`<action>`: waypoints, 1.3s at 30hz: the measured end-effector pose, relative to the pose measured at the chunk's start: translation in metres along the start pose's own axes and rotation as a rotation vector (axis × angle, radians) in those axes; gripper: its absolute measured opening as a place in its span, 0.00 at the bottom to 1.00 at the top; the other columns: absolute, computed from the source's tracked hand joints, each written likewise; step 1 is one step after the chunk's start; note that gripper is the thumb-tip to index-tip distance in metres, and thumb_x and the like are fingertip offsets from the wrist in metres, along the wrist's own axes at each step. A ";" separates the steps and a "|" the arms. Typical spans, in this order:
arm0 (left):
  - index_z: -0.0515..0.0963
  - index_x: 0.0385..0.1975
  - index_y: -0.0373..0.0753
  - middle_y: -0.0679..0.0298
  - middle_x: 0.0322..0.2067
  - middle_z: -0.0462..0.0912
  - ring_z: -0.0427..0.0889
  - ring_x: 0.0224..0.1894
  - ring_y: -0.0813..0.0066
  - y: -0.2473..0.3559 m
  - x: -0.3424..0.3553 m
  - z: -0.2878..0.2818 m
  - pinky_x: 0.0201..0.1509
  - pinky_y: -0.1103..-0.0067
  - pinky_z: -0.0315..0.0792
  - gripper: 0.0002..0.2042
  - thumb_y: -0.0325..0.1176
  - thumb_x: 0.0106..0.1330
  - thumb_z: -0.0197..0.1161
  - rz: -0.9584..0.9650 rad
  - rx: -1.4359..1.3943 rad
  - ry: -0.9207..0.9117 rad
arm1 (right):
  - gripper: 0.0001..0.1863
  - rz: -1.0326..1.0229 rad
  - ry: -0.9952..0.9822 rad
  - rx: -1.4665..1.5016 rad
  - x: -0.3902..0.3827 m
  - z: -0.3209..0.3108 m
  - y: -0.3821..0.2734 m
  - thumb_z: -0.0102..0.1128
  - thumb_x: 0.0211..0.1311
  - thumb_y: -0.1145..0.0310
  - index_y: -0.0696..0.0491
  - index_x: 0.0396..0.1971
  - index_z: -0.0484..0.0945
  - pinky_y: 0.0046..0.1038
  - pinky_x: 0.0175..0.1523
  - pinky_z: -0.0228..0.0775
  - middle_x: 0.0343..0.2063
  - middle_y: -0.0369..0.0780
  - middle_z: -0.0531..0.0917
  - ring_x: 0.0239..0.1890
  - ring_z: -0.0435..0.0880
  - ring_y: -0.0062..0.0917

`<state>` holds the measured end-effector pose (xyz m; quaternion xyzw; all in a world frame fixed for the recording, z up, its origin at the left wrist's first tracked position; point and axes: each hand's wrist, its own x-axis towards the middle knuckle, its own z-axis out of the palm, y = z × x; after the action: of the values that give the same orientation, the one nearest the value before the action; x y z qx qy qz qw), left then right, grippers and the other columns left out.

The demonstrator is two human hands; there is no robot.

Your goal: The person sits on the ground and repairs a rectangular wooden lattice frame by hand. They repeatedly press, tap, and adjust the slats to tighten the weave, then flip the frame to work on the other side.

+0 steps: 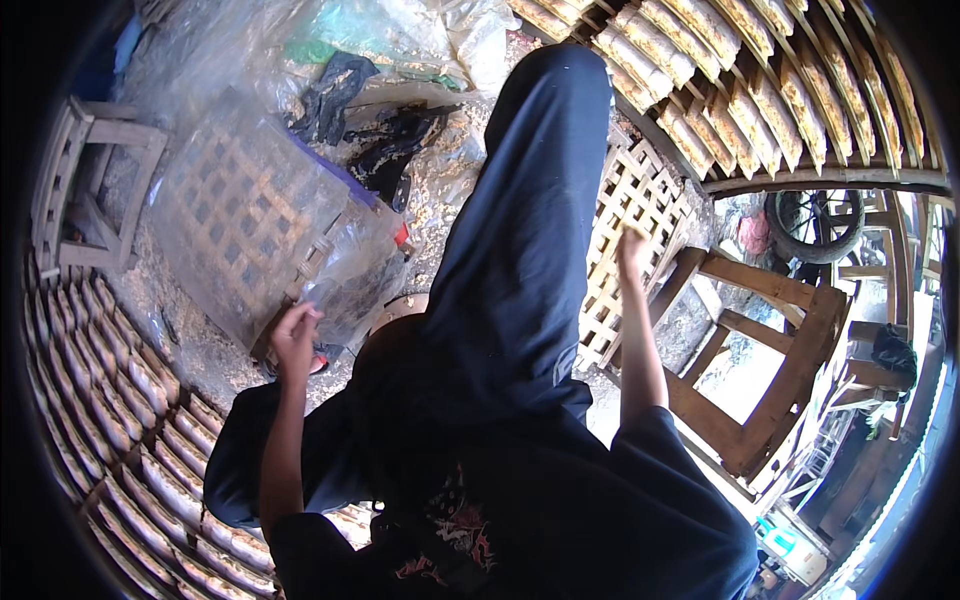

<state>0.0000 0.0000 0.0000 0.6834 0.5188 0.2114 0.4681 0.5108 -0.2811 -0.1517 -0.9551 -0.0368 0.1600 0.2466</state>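
Left hand (294, 334), beside plastic (355, 255) (grip unclear); right hand (631, 252), curled over lattice (645, 180), contents unclear. Risk: plastic tearing if snagged.

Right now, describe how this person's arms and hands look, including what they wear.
The left hand and right hand are bare, as are the forearms. Short, dark sleeves cover the upper arms, part of a dark shirt with a reddish print.

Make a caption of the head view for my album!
Left hand near a plastic-covered lattice, right hand near a woven lattice, spoked wheel to the right.
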 end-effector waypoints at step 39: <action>0.77 0.46 0.37 0.63 0.33 0.84 0.76 0.21 0.85 -0.007 -0.064 0.097 0.22 0.88 0.65 0.11 0.33 0.67 0.57 -0.401 -0.259 -0.297 | 0.13 -0.142 -0.094 -0.703 -0.081 -0.144 0.063 0.47 0.63 0.69 0.66 0.33 0.75 0.36 0.38 0.79 0.36 0.59 0.76 0.15 0.75 0.30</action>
<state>0.0482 -0.0986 -0.0390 0.5251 0.5380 0.0766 0.6550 0.4803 -0.4141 -0.0398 -0.9682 -0.1673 0.1638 -0.0883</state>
